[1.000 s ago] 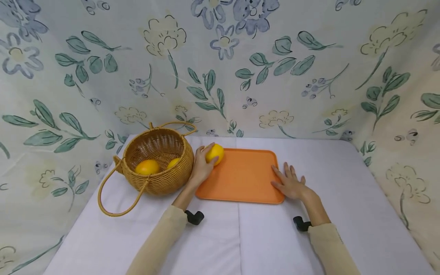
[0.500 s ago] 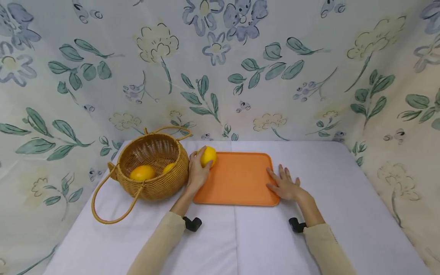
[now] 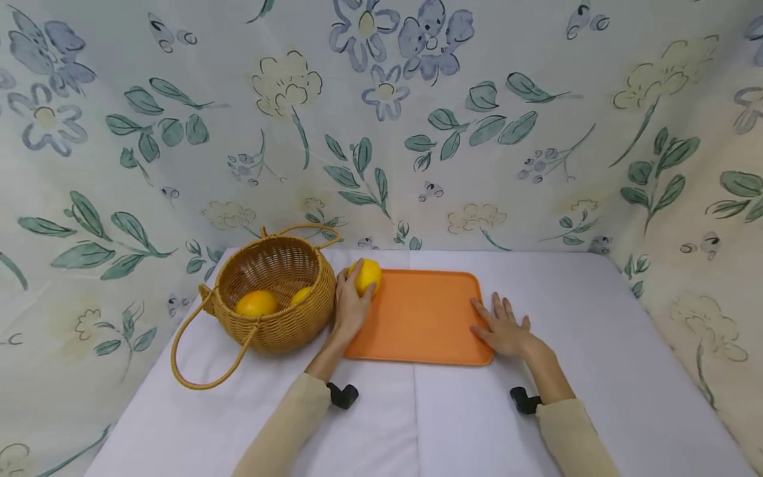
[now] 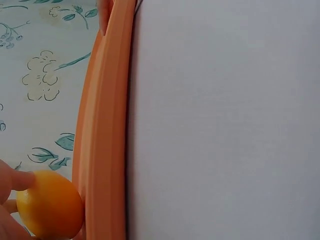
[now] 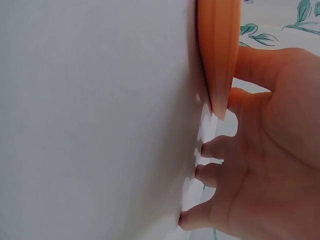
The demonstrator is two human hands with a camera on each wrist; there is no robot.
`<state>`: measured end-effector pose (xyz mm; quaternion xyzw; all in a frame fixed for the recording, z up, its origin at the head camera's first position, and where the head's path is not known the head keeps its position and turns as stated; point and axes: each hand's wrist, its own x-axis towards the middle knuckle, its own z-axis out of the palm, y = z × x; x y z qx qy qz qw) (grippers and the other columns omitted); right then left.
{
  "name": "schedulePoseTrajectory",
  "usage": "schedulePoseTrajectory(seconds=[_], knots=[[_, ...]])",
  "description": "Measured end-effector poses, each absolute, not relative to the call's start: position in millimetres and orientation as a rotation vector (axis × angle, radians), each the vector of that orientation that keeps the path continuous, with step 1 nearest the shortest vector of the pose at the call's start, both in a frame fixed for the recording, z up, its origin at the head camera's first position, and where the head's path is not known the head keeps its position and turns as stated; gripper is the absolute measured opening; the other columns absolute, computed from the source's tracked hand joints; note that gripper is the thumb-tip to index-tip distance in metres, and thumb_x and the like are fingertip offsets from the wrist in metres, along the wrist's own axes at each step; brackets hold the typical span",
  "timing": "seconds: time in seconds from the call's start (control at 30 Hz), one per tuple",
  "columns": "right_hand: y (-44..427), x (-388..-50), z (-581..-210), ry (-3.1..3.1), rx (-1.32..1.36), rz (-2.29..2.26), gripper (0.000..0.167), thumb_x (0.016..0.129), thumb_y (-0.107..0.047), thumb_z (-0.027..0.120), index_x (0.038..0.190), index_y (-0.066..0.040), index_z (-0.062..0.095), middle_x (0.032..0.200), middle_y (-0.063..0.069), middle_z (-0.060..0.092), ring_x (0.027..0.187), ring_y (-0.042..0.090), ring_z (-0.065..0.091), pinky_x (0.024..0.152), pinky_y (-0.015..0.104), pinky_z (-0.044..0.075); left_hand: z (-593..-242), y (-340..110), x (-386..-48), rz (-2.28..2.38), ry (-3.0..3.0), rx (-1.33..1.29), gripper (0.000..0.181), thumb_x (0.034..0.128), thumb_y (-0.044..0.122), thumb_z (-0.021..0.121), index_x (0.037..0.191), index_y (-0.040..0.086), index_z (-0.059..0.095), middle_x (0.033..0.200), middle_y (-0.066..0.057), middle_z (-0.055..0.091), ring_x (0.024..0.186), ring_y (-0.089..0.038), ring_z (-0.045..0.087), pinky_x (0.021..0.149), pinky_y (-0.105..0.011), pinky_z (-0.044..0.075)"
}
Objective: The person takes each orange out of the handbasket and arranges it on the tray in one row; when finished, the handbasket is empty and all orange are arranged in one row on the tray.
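Observation:
The left hand grips a yellow lemon-like fruit at the upper left corner of an orange tray. In the left wrist view, thumb and fingers hold the fruit beside the tray's side. On the tray's right edge rest the thumb and a finger of the right hand, its other fingers spread on the white cloth. The right wrist view shows that hand with its fingers apart at the tray corner.
A wicker basket stands left of the tray, close to the left hand, with an orange-yellow fruit and another yellow fruit inside. Its handle loops out over the white cloth. A floral curtain hangs behind the table.
The camera view has shifted slightly. The left hand still grips the fruit at the tray's corner, and the right hand stays at the right edge; neither has clearly moved against the tray.

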<state>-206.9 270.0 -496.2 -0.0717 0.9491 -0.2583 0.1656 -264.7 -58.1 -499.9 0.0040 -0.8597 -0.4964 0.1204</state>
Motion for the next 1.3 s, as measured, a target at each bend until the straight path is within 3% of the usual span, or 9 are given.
schedulePoseTrajectory(seconds=[0.13, 0.57, 1.3], knots=[[275.3, -208.7, -495.5, 2.713, -0.214, -0.761, 0.078, 0.105, -0.055, 0.047, 0.166, -0.015, 0.019, 0.168, 0.035, -0.013, 0.153, 0.057, -0.016, 0.109, 0.086, -0.013, -497.4, -54.5, -267.7, -1.441, -2.512, 0.003, 0.06, 0.1002, 0.016, 0.069, 0.156, 0.016, 0.047, 0.152, -0.027, 0.042, 0.139, -0.043, 0.048, 0.118, -0.058, 0.039], [269.6, -208.8, -491.0, 2.707, -0.188, -0.654, 0.072, 0.109, -0.041, 0.048, 0.165, -0.008, 0.018, 0.166, 0.037, -0.013, 0.152, 0.06, -0.014, 0.11, 0.086, -0.009, -496.8, -56.8, -265.8, -1.378, -2.571, 0.016, 0.061, 0.1041, 0.021, 0.062, 0.16, 0.015, 0.038, 0.151, -0.028, 0.04, 0.135, -0.041, 0.05, 0.116, -0.056, 0.042], [266.5, -206.6, -491.3, 2.687, -0.187, -0.665, 0.072, 0.108, -0.041, 0.048, 0.165, -0.007, 0.019, 0.166, 0.038, -0.013, 0.152, 0.06, -0.014, 0.11, 0.087, -0.01, -496.5, -58.8, -266.3, -1.4, -2.629, 0.05, 0.062, 0.1074, 0.025, 0.056, 0.163, 0.017, 0.031, 0.155, -0.027, 0.035, 0.139, -0.04, 0.046, 0.12, -0.056, 0.038]])
